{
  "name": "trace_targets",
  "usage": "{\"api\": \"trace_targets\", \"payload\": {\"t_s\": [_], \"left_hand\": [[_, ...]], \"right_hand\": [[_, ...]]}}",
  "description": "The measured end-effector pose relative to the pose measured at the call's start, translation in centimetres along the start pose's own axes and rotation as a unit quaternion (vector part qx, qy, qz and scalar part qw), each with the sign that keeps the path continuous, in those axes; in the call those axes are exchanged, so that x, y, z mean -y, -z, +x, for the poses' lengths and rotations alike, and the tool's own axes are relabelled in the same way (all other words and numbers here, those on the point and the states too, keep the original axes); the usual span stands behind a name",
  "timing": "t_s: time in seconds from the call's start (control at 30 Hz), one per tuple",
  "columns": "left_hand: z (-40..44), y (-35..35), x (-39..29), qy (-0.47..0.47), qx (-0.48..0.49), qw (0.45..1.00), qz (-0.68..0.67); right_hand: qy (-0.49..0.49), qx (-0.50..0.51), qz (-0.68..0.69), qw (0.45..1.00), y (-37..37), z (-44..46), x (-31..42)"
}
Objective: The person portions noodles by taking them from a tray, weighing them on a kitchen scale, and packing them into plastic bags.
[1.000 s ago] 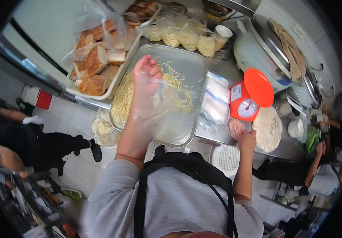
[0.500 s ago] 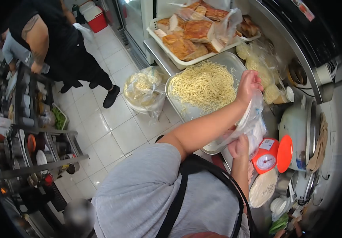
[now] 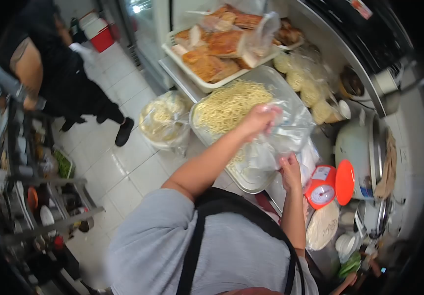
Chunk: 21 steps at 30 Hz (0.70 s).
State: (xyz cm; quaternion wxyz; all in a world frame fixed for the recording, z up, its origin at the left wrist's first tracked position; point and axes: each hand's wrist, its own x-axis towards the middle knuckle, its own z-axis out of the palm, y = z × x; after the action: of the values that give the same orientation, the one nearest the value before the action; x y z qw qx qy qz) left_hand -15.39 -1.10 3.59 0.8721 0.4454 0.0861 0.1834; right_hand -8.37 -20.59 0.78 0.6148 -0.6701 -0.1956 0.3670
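Note:
A clear plastic bag (image 3: 290, 125) is spread between my two hands above the metal tray (image 3: 251, 186). My left hand (image 3: 262, 118) is closed on its left side, over the noodles. Lower and to the right, my right hand (image 3: 289, 167) pinches the bag's near edge, beside the tray's right rim. Loose yellow noodles (image 3: 231, 105) lie heaped in the far left part of the tray. Just right of my right hand stand a red dial scale (image 3: 321, 189) and a stack of white plastic packets (image 3: 309, 158), partly hidden.
Behind the tray are a white basket of roasted meat (image 3: 217, 54) and bagged noodle portions (image 3: 303, 83). A paper cup (image 3: 341, 110) and large pot (image 3: 357, 152) stand right. A noodle-filled bag (image 3: 165, 120) is left of the tray. A person (image 3: 64, 73) stands farther left.
The view has turned. My right hand has left the spot beside the scale and now grips the bag. My left hand has moved back over the noodles, and the bag is spread wider.

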Motion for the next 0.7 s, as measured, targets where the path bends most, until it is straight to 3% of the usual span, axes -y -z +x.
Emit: {"api": "trace_targets", "payload": {"t_s": [0.07,0.13,0.2,0.3,0.33,0.43,0.47,0.5,0.57,0.63,0.7], "left_hand": [[-0.4,0.4,-0.8,-0.011,0.013,0.998,0.067],[-1.0,0.2,-1.6,-0.013,0.037,0.99,0.138],[-1.6,-0.2,-2.2,-0.018,0.067,0.974,0.215],[-2.1,-0.4,-2.8,-0.042,0.087,0.948,0.302],[-2.2,-0.4,-3.1,-0.037,0.075,0.948,0.308],[-2.1,0.0,-3.9,-0.042,0.046,0.949,0.308],[-1.8,0.2,-4.0,-0.057,0.046,0.953,0.295],[-1.7,0.3,-4.1,-0.07,0.044,0.956,0.281],[-1.1,1.0,-3.0,-0.146,0.104,0.896,0.407],[-1.0,1.0,-2.6,-0.094,0.146,0.841,0.513],[-1.0,0.7,-3.3,0.084,0.16,0.782,0.596]], "right_hand": [[0.053,0.032,-0.066,0.996,2.6,1.4,0.7],[0.192,-0.025,-0.088,0.977,2.5,2.4,3.0],[0.241,-0.035,-0.131,0.961,0.7,2.3,6.8],[0.126,0.07,-0.102,0.984,-0.1,3.0,9.9],[0.047,0.064,-0.02,0.997,-0.2,3.5,9.8],[0.046,0.174,-0.181,0.967,0.1,3.0,11.1],[0.057,0.191,-0.155,0.968,-1.5,2.2,11.2],[0.055,0.143,-0.22,0.963,-2.3,2.3,11.5],[0.045,0.042,-0.344,0.937,-3.2,3.1,11.9],[0.165,0.038,-0.269,0.948,-4.1,3.3,12.1],[0.284,0.054,-0.219,0.932,-4.8,2.8,12.9]]}}
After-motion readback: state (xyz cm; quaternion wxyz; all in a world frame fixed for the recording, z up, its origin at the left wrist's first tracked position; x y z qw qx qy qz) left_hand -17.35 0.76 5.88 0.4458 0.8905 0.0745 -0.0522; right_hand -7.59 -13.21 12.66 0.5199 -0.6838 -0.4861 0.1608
